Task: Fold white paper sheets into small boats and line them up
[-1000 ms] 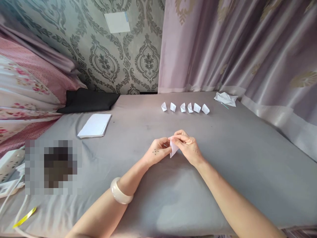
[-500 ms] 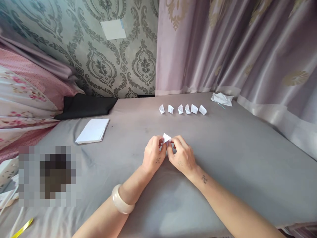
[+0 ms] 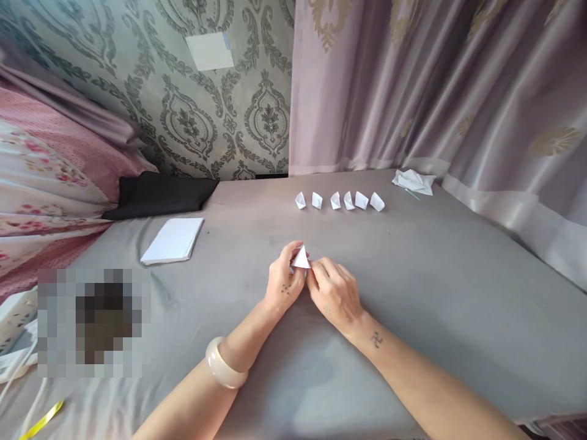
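A small folded piece of white paper (image 3: 301,258), triangular from this side, is held up between my two hands over the middle of the grey cloth. My left hand (image 3: 283,278) is closed on its left side, with the index finger reaching behind the paper. The fingers of my right hand (image 3: 335,287) pinch its lower right corner; their tips are partly hidden. Farther back, several small folded paper boats (image 3: 361,200) stand in a row on the cloth.
A stack of white paper (image 3: 172,241) lies left of my hands, with a black cloth (image 3: 162,194) behind it. Folded white papers (image 3: 413,181) sit at the back right by the curtain (image 3: 367,85). A power strip (image 3: 17,315) and a yellow ribbon (image 3: 43,420) are at the left edge.
The folded paper has turned so its point faces up, and it has shifted slightly left. My left index finger has moved up behind it; my right hand has rolled over, knuckles up.
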Motion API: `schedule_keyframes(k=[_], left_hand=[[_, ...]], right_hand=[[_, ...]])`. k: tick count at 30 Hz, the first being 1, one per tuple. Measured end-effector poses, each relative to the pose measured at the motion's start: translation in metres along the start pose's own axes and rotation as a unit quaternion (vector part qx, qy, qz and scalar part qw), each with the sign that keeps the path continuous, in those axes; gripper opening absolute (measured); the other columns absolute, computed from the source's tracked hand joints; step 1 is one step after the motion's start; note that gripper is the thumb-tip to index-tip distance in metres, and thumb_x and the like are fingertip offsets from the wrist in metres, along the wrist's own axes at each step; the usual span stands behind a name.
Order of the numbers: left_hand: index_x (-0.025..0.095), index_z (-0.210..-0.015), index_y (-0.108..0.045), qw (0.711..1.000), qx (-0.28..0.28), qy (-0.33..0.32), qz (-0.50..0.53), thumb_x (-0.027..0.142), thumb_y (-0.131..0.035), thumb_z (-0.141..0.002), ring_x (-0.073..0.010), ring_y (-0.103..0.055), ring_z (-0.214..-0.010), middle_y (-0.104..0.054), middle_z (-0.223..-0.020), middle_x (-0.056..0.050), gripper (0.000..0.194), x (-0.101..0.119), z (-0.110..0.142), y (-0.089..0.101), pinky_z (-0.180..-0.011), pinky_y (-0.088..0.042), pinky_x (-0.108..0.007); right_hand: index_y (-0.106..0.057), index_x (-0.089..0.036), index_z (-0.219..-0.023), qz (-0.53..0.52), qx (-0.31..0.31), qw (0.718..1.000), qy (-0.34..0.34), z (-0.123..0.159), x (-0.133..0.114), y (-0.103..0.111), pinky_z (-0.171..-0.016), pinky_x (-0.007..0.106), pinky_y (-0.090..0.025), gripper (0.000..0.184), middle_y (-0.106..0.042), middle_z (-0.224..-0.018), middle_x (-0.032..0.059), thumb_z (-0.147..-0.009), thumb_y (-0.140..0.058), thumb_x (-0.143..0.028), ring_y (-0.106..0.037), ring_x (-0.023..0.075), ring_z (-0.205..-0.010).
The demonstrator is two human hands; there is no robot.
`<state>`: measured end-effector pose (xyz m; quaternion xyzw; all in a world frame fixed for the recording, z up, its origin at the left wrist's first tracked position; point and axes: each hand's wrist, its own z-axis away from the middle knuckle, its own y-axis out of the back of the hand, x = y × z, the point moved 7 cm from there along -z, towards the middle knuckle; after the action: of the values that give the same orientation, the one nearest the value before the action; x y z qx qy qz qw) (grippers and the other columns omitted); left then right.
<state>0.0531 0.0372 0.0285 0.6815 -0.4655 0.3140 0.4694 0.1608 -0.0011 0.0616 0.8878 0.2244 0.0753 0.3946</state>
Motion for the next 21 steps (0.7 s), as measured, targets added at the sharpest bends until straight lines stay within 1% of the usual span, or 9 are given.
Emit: schedule_keyframes(k=[4, 7, 10, 13, 15, 17, 19, 21], left_hand=[[0.018, -0.115, -0.054, 0.999, 0.030, 0.011, -0.033, 0.005, -0.046, -0.073, -0.0150, -0.065, -0.082, -0.069, -0.095, -0.004, 0.045, -0.004, 0.001, 0.003, -0.075, -0.050, -0.027], [0.018, -0.113, -0.058, 0.997, 0.049, 0.036, -0.039, 0.006, -0.049, -0.070, -0.0152, -0.065, -0.079, -0.070, -0.091, -0.003, 0.046, -0.004, 0.002, 0.005, -0.074, -0.050, -0.026], [0.017, -0.104, -0.064, 0.995, 0.056, 0.074, -0.038, 0.010, -0.053, -0.071, -0.0162, -0.065, -0.076, -0.071, -0.086, -0.002, 0.035, -0.004, 0.003, 0.006, -0.070, -0.049, -0.025], [0.016, -0.096, -0.066, 0.994, 0.059, 0.092, 0.000, 0.016, -0.055, -0.075, -0.0169, -0.065, -0.076, -0.070, -0.082, -0.003, 0.024, -0.003, 0.004, 0.007, -0.068, -0.049, -0.025], [0.016, -0.097, -0.065, 0.995, 0.059, 0.077, 0.034, 0.017, -0.055, -0.076, -0.0167, -0.065, -0.077, -0.070, -0.083, -0.003, 0.023, -0.001, 0.004, 0.008, -0.070, -0.050, -0.025], [0.016, -0.101, -0.063, 0.996, 0.046, 0.049, 0.053, 0.015, -0.054, -0.077, -0.0167, -0.066, -0.080, -0.071, -0.087, -0.003, 0.026, 0.002, 0.004, 0.007, -0.072, -0.051, -0.025], [0.016, -0.106, -0.062, 0.999, 0.027, 0.017, 0.040, 0.013, -0.052, -0.078, -0.0170, -0.066, -0.085, -0.071, -0.093, -0.004, 0.030, 0.004, 0.004, 0.007, -0.076, -0.051, -0.025], [0.017, -0.109, -0.062, 1.000, 0.015, -0.019, -0.008, 0.011, -0.049, -0.080, -0.0173, -0.067, -0.089, -0.072, -0.098, -0.005, 0.033, 0.006, 0.005, 0.008, -0.078, -0.050, -0.026]], right_hand=[[-0.054, -0.019, -0.067, 0.016, 0.014, 1.000, 0.000, 0.000, -0.003, 0.003, -0.061, 0.030, -0.032, 0.025, -0.054, -0.063, 0.0010, -0.091, -0.048, -0.015, -0.048, 0.0146, -0.058], [-0.052, -0.019, -0.065, 0.026, 0.018, 0.999, -0.003, -0.001, -0.005, 0.006, -0.061, 0.030, -0.031, 0.026, -0.053, -0.062, 0.0007, -0.090, -0.049, -0.015, -0.048, 0.0147, -0.057], [-0.053, -0.020, -0.067, 0.031, 0.017, 0.999, -0.003, -0.003, -0.006, 0.008, -0.061, 0.030, -0.032, 0.025, -0.054, -0.062, 0.0009, -0.091, -0.048, -0.016, -0.048, 0.0150, -0.057], [-0.053, -0.020, -0.068, 0.029, 0.006, 0.999, -0.012, -0.004, -0.004, 0.007, -0.061, 0.030, -0.032, 0.025, -0.055, -0.063, 0.0018, -0.092, -0.046, -0.015, -0.049, 0.0152, -0.058], [-0.054, -0.020, -0.068, 0.016, -0.002, 1.000, -0.023, -0.003, -0.001, 0.005, -0.061, 0.030, -0.033, 0.025, -0.057, -0.064, 0.0022, -0.091, -0.046, -0.015, -0.050, 0.0154, -0.058], [-0.056, -0.020, -0.070, -0.019, -0.009, 0.999, -0.040, -0.001, 0.004, 0.003, -0.063, 0.030, -0.035, 0.023, -0.059, -0.067, 0.0025, -0.090, -0.047, -0.015, -0.052, 0.0153, -0.059], [-0.061, -0.020, -0.078, -0.088, -0.027, 0.994, -0.066, 0.000, 0.012, 0.001, -0.066, 0.030, -0.038, 0.018, -0.063, -0.073, 0.0031, -0.089, -0.048, -0.015, -0.055, 0.0154, -0.064], [-0.064, -0.020, -0.091, -0.198, -0.045, 0.972, -0.116, 0.000, 0.023, 0.000, -0.070, 0.029, -0.043, 0.018, -0.066, -0.084, 0.0042, -0.088, -0.047, -0.014, -0.059, 0.0158, -0.072]])
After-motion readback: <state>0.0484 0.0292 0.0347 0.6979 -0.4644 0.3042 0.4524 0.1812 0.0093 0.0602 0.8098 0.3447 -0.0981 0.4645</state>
